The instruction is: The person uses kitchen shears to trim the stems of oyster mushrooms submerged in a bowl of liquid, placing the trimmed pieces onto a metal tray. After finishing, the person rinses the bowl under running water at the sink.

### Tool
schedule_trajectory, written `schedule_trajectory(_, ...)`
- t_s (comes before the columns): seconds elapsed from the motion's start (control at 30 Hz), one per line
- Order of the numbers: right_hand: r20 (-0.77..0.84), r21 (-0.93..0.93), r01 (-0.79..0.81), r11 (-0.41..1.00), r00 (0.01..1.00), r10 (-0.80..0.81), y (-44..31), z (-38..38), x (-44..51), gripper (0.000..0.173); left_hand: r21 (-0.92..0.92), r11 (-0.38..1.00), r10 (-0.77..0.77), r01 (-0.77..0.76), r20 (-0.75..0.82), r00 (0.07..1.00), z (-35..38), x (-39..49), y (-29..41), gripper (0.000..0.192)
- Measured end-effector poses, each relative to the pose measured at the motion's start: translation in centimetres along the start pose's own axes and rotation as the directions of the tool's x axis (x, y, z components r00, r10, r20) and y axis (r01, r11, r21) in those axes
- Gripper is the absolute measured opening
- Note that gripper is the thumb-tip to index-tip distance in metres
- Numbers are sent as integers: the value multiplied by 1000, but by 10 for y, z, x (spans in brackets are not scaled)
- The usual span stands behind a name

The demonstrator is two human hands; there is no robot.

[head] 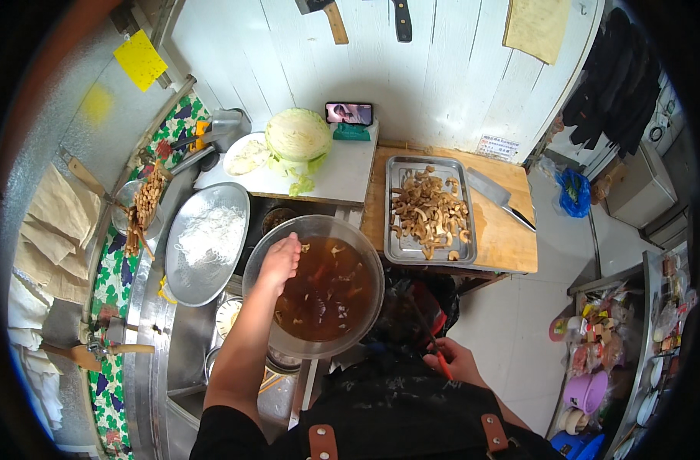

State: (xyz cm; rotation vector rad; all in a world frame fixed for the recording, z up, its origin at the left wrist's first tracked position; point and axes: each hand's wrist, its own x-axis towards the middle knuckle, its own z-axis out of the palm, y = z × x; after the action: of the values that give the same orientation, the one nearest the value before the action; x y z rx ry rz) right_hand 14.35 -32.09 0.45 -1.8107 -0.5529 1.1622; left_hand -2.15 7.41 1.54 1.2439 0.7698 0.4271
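My left hand (pixel 281 263), fingers curled, is over the left inner side of a large metal basin (pixel 375 270) of reddish-brown liquid (pixel 321 287) with small pale pieces in it. Whether the fingers pinch anything cannot be told. Beside my body at the lower right, my right hand (pixel 456 361) holds a thin tool with a red handle (pixel 444 367); its dark far part is hard to make out. A metal tray (pixel 430 257) of sliced brown pieces (pixel 425 207), perhaps mushrooms, lies on a wooden board (pixel 511 259), with a cleaver (pixel 491 187) to its right.
Left of the basin is an oval metal colander (pixel 174 287) with white noodle-like strands (pixel 212 230). A cut cabbage (pixel 298 135), a white bowl (pixel 235 149) and a propped phone (pixel 349 113) stand on the white board (pixel 338 184) behind. A black bag (pixel 402 299) is below the tray.
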Motion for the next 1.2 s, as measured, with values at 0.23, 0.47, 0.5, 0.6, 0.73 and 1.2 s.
schedule_trajectory(0.23, -15, -7, 7, 1000, 1000, -8, -2, 0, -2, 38, 941, 160, 325, -298, 235, 916, 47, 20, -29, 20)
schedule_trajectory(0.47, -28, 27, -26, 999, 999, 26, -4, -3, -8, 38, 667, 738, 130, -105, 12, 991, 36, 43, -39, 27)
schedule_trajectory(0.5, -26, 39, -36, 999, 999, 37, -5, -3, -8, 38, 417, 907, 57, -62, 26, 998, 31, 39, -36, 27)
schedule_trajectory(0.6, -13, 15, -25, 1000, 1000, 25, -8, -2, -7, 37, -222, 943, -210, 249, 183, 960, 18, 17, -17, 26)
schedule_trajectory(0.73, 5, 10, 14, 1000, 1000, -14, -7, 0, -2, 37, -329, 926, -123, 187, 204, 971, 21, -12, 7, 18)
schedule_trajectory(1.2, 9, -21, -15, 1000, 1000, 16, -6, 1, -1, 37, 981, 185, 152, -62, 33, 988, 14, 3, -49, 27)
